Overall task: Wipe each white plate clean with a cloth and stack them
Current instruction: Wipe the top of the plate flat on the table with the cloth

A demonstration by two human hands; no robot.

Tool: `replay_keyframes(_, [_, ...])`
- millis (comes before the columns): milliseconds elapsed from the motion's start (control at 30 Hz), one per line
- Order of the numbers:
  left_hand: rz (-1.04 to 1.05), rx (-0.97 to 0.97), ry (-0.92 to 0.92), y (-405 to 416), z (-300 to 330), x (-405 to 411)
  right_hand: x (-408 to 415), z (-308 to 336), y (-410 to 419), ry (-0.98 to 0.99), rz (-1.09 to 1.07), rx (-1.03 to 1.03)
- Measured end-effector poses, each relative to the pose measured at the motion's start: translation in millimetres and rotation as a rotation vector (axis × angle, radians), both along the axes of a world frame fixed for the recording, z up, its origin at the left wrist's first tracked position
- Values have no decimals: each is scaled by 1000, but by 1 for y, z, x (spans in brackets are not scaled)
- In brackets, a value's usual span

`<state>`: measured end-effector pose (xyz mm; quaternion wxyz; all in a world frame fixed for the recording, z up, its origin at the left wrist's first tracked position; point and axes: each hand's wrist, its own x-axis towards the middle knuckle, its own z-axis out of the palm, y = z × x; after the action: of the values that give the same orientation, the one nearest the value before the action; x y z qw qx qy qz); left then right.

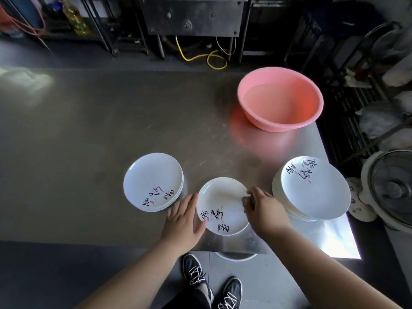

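Observation:
A single white plate (223, 206) with black writing lies on the steel table (111, 130) near its front edge. My left hand (184, 219) rests flat against the plate's left rim, fingers straight. My right hand (265, 208) presses a small dark cloth (246, 201) onto the plate's right side, fingers curled over it. A short stack of white plates (153, 181) stands to the left. A taller stack of white plates (312, 188) stands to the right, near the table's right edge.
A pink plastic basin (281, 99) holding water sits at the back right of the table. A fan (390, 188) stands on the floor beyond the right edge. Dark shelving and a yellow hose (200, 56) lie behind the table. My shoes (209, 284) show below the front edge.

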<state>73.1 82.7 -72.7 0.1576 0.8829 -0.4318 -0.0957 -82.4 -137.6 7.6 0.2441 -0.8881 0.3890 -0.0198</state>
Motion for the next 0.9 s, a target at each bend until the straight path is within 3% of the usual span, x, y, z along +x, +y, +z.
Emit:
replay_keyframes(67, [-51,29,-42,4,-10,0,8,-1,7,-131,159,58])
replay_keyframes(200, [-104,24,-124,1,-19,0,14,-28,21,110,471,-153])
replay_keyframes(300, [-107,60,-132,0,-22,0,9,-46,30,270,538,-226])
replay_keyframes(567, [-107,121,-145,0,-24,2,43,-56,32,316,592,-126])
replay_keyframes(800, [-115,90,-155,2,-26,1,0,-53,33,363,964,-175])
replay_keyframes(900, [-119,91,-151,2,-25,2,11,-53,16,389,965,-158])
